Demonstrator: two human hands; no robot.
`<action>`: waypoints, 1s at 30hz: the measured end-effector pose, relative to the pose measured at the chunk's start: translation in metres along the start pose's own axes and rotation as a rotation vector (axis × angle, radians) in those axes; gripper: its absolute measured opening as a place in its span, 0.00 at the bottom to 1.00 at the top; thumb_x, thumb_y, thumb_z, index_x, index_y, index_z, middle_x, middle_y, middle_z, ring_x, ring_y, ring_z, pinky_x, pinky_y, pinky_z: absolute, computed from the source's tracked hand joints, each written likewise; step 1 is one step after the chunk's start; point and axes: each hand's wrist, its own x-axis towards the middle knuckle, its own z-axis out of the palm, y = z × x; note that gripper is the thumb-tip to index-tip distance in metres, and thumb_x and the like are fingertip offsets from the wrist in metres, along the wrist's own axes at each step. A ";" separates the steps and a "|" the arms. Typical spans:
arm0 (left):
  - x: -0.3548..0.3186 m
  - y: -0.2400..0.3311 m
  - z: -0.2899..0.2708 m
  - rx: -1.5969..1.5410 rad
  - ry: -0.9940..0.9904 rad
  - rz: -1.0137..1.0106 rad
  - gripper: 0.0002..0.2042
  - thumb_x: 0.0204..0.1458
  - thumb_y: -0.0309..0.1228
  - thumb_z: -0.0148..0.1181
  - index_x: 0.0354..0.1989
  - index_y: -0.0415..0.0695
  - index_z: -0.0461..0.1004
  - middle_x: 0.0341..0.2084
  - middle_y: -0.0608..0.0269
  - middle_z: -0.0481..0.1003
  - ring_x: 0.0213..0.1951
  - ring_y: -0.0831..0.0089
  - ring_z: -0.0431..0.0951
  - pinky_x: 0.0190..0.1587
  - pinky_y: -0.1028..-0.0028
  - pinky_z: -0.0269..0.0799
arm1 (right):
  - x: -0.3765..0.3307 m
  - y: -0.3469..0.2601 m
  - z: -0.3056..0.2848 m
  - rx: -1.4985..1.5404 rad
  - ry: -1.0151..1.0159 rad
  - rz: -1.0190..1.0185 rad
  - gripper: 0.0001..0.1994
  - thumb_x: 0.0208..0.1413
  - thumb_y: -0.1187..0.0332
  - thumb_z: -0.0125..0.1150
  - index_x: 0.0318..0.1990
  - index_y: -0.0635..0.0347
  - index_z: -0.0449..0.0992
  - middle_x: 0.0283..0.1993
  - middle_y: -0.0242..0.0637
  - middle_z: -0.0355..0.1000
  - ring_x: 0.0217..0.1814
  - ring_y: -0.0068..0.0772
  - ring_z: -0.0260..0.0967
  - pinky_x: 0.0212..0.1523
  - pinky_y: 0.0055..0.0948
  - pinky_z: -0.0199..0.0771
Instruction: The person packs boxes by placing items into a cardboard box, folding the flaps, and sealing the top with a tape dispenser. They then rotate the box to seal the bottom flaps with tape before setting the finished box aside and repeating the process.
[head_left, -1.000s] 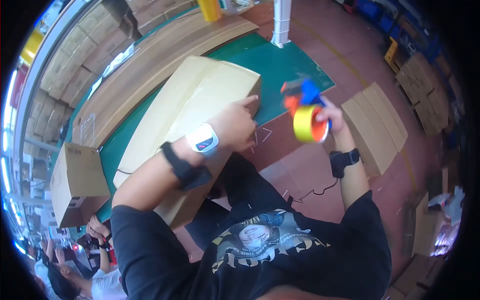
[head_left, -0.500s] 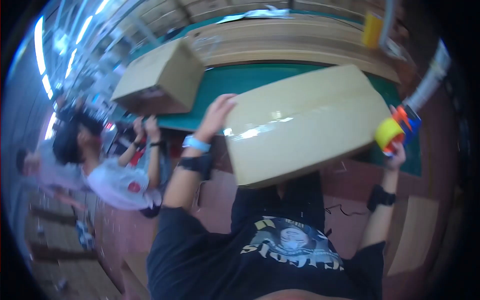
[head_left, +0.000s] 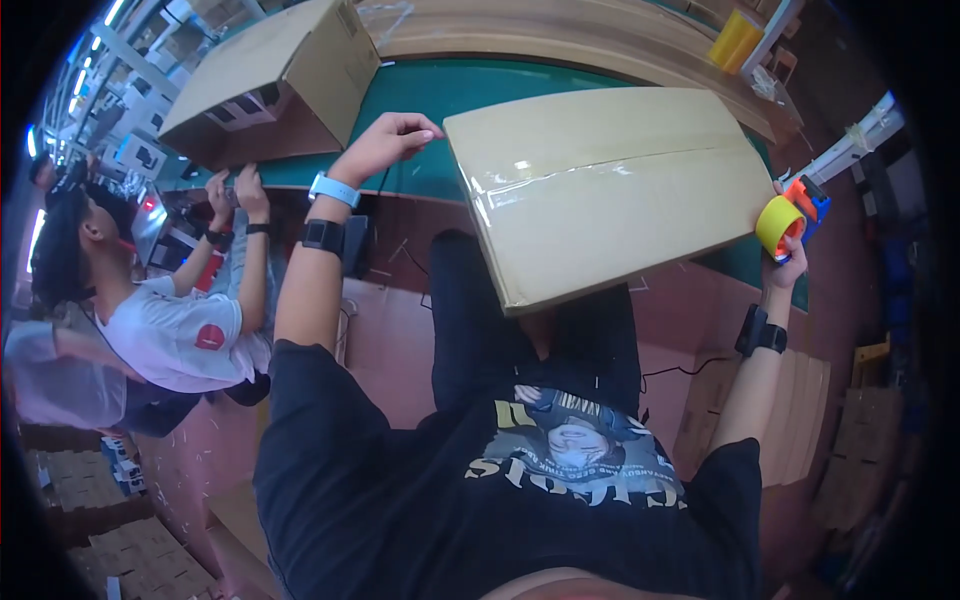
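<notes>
A large taped cardboard box [head_left: 610, 200] is tilted in front of me at the edge of the green table. Clear shiny tape runs along its middle seam and down over the left end. My right hand [head_left: 788, 262] grips a tape dispenser [head_left: 808, 200], orange and blue with a wide yellow roll, against the box's right end. Just off the box's upper left corner is my left hand [head_left: 392, 142], fingers bent in toward the thumb. Whether anything thin sits between those fingertips cannot be made out.
An open cardboard box [head_left: 270, 85] with items inside stands on the green table [head_left: 420, 85] at the left. Close by, a co-worker [head_left: 180, 320] in a white shirt reaches toward it. A yellow roll [head_left: 735, 42] stands at the back right. Flattened cardboard [head_left: 760, 410] leans at lower right.
My left hand has come off the box's left end and moved left, its fingers drawing in. The box and the tape dispenser in my right hand appear slightly higher in view.
</notes>
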 end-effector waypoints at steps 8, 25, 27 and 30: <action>-0.017 -0.003 0.070 -0.266 0.462 0.507 0.18 0.65 0.35 0.47 0.57 0.37 0.69 0.47 0.56 0.73 0.50 0.66 0.73 0.58 0.69 0.66 | -0.017 -0.021 0.030 -0.014 0.081 -0.049 0.34 0.49 0.68 0.50 0.67 0.65 0.58 0.68 0.46 0.61 0.66 0.43 0.62 0.67 0.40 0.61; -0.092 0.051 0.228 -0.315 0.357 0.110 0.30 0.66 0.48 0.42 0.67 0.37 0.53 0.61 0.51 0.62 0.58 0.61 0.66 0.61 0.63 0.64 | -0.160 -0.079 0.031 -0.001 0.312 -0.243 0.25 0.43 0.76 0.55 0.54 0.66 0.70 0.43 0.39 0.73 0.44 0.32 0.73 0.51 0.30 0.72; -0.095 0.069 0.249 -0.297 0.270 0.100 0.31 0.66 0.49 0.43 0.67 0.37 0.51 0.62 0.51 0.61 0.60 0.61 0.64 0.62 0.63 0.62 | -0.213 -0.071 -0.013 0.143 0.385 -0.219 0.28 0.42 0.76 0.53 0.58 0.66 0.68 0.47 0.40 0.74 0.47 0.34 0.74 0.54 0.32 0.73; -0.086 0.097 0.294 -0.328 0.115 0.090 0.32 0.65 0.49 0.44 0.68 0.37 0.50 0.63 0.51 0.58 0.61 0.60 0.61 0.63 0.63 0.59 | -0.290 -0.090 -0.065 0.281 0.520 -0.330 0.30 0.39 0.70 0.52 0.56 0.71 0.69 0.54 0.49 0.73 0.56 0.44 0.72 0.62 0.39 0.70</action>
